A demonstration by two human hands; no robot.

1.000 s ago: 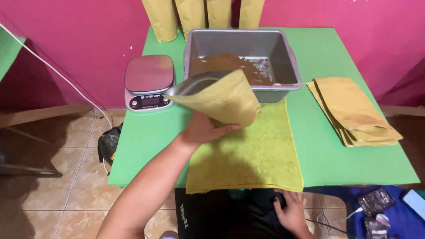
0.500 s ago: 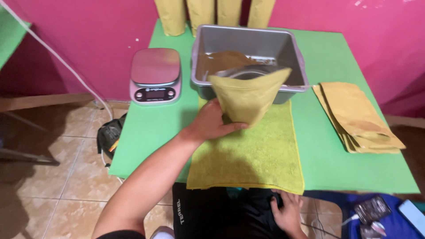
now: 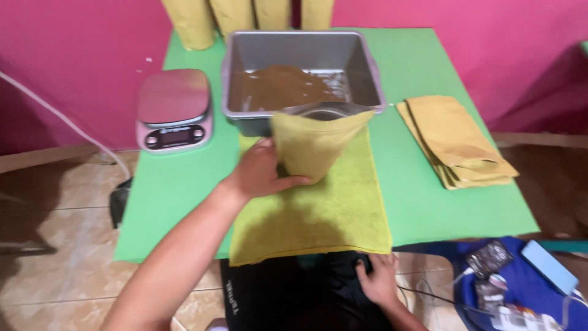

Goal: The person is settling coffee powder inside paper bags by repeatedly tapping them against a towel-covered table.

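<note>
My left hand point(image 3: 260, 175) grips an open mustard-yellow pouch point(image 3: 315, 144) from its left side, holding it upright over the yellow-green towel point(image 3: 318, 214). The pouch's silver-lined mouth is just in front of the grey metal tub point(image 3: 358, 61), which holds brown powder point(image 3: 278, 86). My right hand point(image 3: 380, 282) rests low on my dark lap below the table's front edge, fingers loosely spread and holding nothing.
A kitchen scale point(image 3: 174, 110) stands left of the tub on the green table point(image 3: 177, 190). A stack of flat pouches point(image 3: 456, 141) lies at the right. Filled pouches point(image 3: 196, 21) line the pink wall. A phone and small items point(image 3: 520, 276) lie on blue cloth, lower right.
My left hand has brought the pouch from the left, tilted sideways, to an upright position centred in front of the tub. The right hand stays on my lap.
</note>
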